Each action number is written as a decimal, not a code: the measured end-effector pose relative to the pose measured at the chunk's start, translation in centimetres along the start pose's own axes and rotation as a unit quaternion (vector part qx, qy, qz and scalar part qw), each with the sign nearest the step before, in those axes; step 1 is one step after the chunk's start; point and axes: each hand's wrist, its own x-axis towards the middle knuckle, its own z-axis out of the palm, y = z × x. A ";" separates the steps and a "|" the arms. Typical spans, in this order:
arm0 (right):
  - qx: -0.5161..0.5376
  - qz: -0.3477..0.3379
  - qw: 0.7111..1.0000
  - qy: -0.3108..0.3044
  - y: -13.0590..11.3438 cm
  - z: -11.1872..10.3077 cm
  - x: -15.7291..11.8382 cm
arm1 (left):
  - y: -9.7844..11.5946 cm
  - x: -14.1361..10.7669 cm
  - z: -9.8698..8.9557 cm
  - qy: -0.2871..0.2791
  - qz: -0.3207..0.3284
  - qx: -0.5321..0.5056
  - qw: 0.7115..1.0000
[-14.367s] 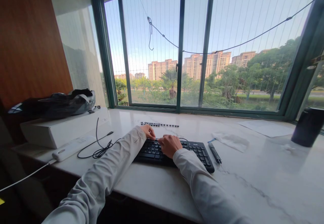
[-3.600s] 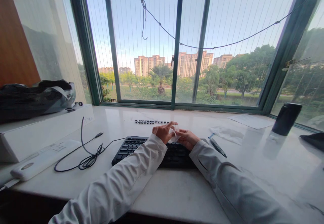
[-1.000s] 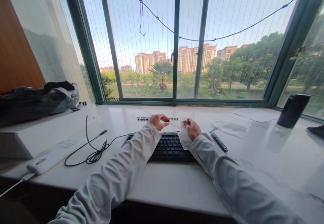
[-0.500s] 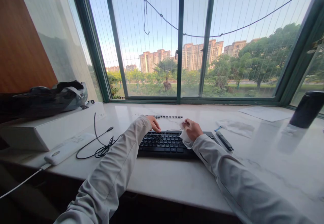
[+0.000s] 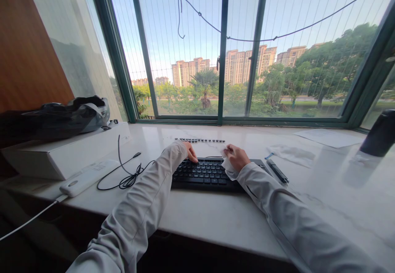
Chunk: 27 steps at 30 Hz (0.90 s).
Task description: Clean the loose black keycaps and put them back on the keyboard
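A black keyboard [image 5: 203,178] lies on the white marble counter in front of me. My left hand [image 5: 190,152] reaches over its upper left part, fingers bent down and close together, the tips at the top row of keys. Anything between those fingertips is too small to make out. Over the keyboard's right part, my right hand [image 5: 237,157] is closed around a crumpled white tissue [image 5: 228,169], which hangs down onto the keys. Behind the keyboard, several small black keycaps [image 5: 210,141] stand in a row.
Right of the keyboard lie a dark slim tool [image 5: 277,171] and a clear plastic bag [image 5: 293,155]. A paper sheet [image 5: 330,137] and a black bottle [image 5: 379,133] are farther right. At left are a coiled black cable [image 5: 131,179], a white power strip [image 5: 83,180] and a white box [image 5: 61,157].
The whole view has shifted slightly, so things appear a little farther right. Both hands stay at about the same places over the keyboard, the right one still holding the tissue.
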 end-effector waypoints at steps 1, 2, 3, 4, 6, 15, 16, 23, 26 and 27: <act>0.000 -0.001 1.000 -0.001 0.0 0.0 0.0 | -0.1 0.1 0.1 0.007 -0.001 -0.001 1.000; 0.001 -0.002 1.000 -0.001 0.1 0.0 0.0 | -0.1 0.1 0.2 0.012 -0.002 -0.002 1.000; 0.002 -0.002 1.000 0.000 0.1 0.1 0.0 | -0.2 0.2 0.3 0.012 -0.004 -0.003 1.000; 0.003 -0.002 1.000 0.000 0.1 0.1 0.1 | -0.2 0.2 0.3 0.009 -0.005 -0.003 1.000; 0.004 -0.001 1.000 -0.002 0.1 0.2 0.1 | -0.1 0.4 0.2 0.001 -0.010 0.003 1.000; 0.002 -0.002 1.000 -0.008 0.0 0.1 0.0 | 0.0 0.5 -0.3 -0.027 -0.043 0.047 0.998; 0.002 -0.003 1.000 -0.009 0.0 0.1 0.0 | 0.0 0.5 -0.3 -0.031 -0.043 0.047 0.997; -0.012 -0.014 1.000 -0.014 0.0 0.2 0.0 | -0.5 1.1 0.0 -0.029 -0.044 0.026 0.998; -0.011 -0.017 1.000 -0.014 0.0 0.2 0.0 | -0.7 1.4 0.1 -0.027 -0.048 0.020 0.998; -0.013 -0.019 1.000 -0.014 0.0 0.2 0.0 | -0.7 1.4 0.1 -0.032 -0.049 0.021 0.998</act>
